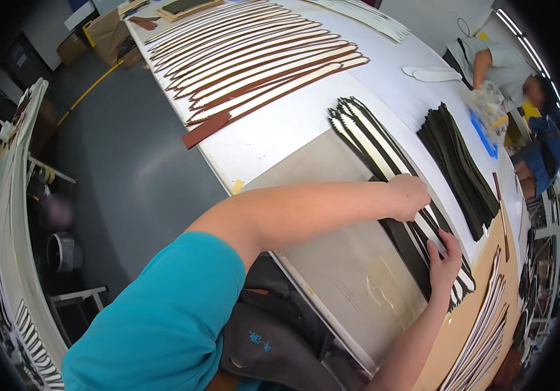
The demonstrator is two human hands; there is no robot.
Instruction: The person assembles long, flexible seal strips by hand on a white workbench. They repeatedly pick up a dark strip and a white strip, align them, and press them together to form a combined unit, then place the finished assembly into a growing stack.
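Observation:
Long dark strips with white faces lie side by side on a grey board. My left hand is closed over the middle of these strips, its fingertips mostly hidden behind the knuckles. Nearer me, my right hand grips a strip close to its lower end, thumb on one side and fingers on the other. A plain black strip lies along the left side of the row, partly under the others. Beyond it to the right rests a bundle of dark strips.
Many brown-edged white strips cover the far left of the white table. Brown and white strips lie on a tan board at near right. A co-worker stands at far right near a plastic bag and blue tool.

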